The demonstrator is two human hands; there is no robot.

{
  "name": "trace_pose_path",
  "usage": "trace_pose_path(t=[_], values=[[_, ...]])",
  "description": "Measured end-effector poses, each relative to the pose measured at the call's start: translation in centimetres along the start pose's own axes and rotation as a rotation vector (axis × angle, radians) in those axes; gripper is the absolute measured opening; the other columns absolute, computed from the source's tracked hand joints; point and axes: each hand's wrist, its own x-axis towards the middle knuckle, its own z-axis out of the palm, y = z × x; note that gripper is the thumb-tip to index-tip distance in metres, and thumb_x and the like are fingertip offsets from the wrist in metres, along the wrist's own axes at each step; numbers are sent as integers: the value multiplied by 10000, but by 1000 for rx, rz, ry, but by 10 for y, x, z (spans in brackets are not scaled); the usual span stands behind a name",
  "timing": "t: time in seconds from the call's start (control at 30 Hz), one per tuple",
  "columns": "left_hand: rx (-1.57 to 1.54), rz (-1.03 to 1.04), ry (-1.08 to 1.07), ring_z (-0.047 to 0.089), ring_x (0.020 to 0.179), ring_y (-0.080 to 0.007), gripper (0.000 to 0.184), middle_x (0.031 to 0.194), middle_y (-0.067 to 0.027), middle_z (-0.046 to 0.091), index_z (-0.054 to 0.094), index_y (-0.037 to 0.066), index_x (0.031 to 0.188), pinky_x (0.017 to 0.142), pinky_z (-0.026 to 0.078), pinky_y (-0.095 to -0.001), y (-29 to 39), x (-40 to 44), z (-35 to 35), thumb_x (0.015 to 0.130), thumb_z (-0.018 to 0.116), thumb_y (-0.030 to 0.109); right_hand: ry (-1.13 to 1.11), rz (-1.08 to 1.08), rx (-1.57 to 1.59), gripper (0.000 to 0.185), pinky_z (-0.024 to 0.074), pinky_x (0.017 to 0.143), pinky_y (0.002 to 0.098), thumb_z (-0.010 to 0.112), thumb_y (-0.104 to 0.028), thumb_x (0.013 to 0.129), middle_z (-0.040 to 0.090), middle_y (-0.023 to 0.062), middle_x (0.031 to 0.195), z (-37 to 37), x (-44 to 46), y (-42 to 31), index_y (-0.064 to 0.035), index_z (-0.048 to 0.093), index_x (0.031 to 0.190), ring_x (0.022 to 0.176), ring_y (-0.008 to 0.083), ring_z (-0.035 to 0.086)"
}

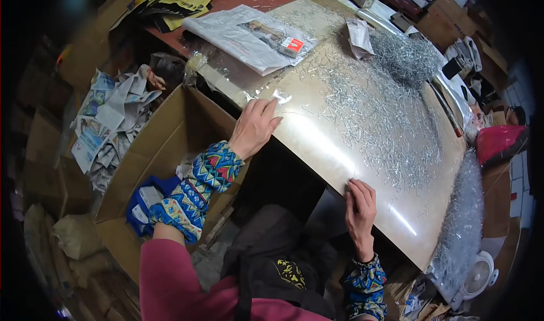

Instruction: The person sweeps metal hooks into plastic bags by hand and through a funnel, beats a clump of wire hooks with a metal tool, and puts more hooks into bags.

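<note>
My left hand (253, 127) rests at the near edge of the table (309, 142), its fingers laid on the surface and the thumb apart. By its fingertips is a small shiny piece of clear plastic (281, 96); whether they touch it I cannot tell. My right hand (361, 209) lies on the same edge further right, fingers loosely bent and nothing seen in them. Beyond both hands, many small silvery nail-like metal pins (371, 120) are spread over the tabletop. They rise to a dense heap (405, 54) at the back, beside a crumpled paper packet (359, 37).
Left of the table stands an open cardboard box (164, 134) with a blue bag (139, 205) inside. Crumpled newspaper (116, 120) lies beyond it. A white plastic sheet (243, 35) bears a red-and-white small box (291, 47). Clear plastic bags (462, 219) and a white fan (479, 275) are at right.
</note>
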Motion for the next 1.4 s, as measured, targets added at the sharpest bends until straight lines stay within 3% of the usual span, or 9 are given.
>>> trace_pose_path(t=[0.17, 0.3, 0.57, 0.73, 0.9, 1.03, 1.13, 1.27, 1.4], values=[[-86, 348, -25, 511, 1129, -324, 438, 1255, -166, 532, 557, 6, 1207, 949, 437, -427, 7, -12, -4, 829, 715, 161, 1, -53, 0, 290, 482, 926, 410, 682, 8, 810, 650, 147, 1127, -1, 0, 1, -3, 652, 1098, 1076, 339, 594], [-431, 438, -57, 614, 905, -287, 250, 985, -112, 652, 653, 9, 995, 778, 501, -370, 40, -31, 6, 762, 743, 1, -17, -138, -66, 455, 434, 982, 422, 751, -49, 750, 616, 154, 1186, 1, 21, -38, -21, 616, 1184, 1139, 349, 558], [-1221, -393, -413, 602, 703, -56, 92, 813, -29, 651, 663, -4, 996, 622, 492, -198, 131, -76, -8, 946, 620, 61, -171, 254, 534, 95, 471, 611, 293, 666, -69, 891, 644, 105, 833, -12, -16, -43, 1, 671, 955, 693, 197, 613], [-1121, -397, -643, 597, 619, -50, 144, 729, -23, 646, 644, -8, 1031, 551, 486, -189, 145, -87, 3, 961, 619, 116, -340, 710, 951, 145, 474, 629, 247, 623, -109, 941, 658, 62, 832, -32, -39, -41, 25, 664, 978, 710, 85, 587], [-1350, -630, -1048, 516, 523, -14, 166, 657, 12, 613, 642, 20, 876, 455, 371, -181, 136, -92, 6, 955, 642, 165, -449, 611, 862, 175, 453, 594, 231, 656, -126, 924, 622, 24, 740, -39, -65, -32, 1, 670, 1042, 658, 44, 548], [-1148, -412, -1301, 549, 538, -77, 211, 642, -2, 596, 639, 33, 832, 495, 405, -239, 120, -110, 14, 930, 675, 217, -700, 690, 928, 173, 460, 608, 238, 704, -133, 886, 654, 15, 737, -39, -87, -27, -26, 711, 1022, 673, 60, 582], [-865, 189, -1016, 616, 610, -194, 139, 702, -66, 616, 637, 11, 846, 555, 473, -312, 113, -140, 37, 903, 669, 134, -770, 385, 727, 165, 505, 642, 328, 684, -144, 882, 680, 93, 804, -7, -126, -7, -16, 705, 983, 711, 204, 654], [-625, 281, -750, 619, 807, -317, 95, 850, -119, 634, 647, 22, 860, 700, 510, -373, 112, -166, 63, 868, 667, 115, -643, 312, 385, 145, 517, 663, 396, 658, -155, 883, 668, 136, 862, 14, -155, 7, -25, 694, 934, 781, 328, 648], [-783, -1, -677, 701, 816, -216, 109, 893, -125, 703, 665, -26, 937, 741, 544, -294, 107, -158, 73, 868, 690, 55, -487, 329, 243, 140, 511, 646, 410, 656, -165, 882, 650, 130, 844, 8, -153, 5, -36, 695, 917, 773, 341, 638]])
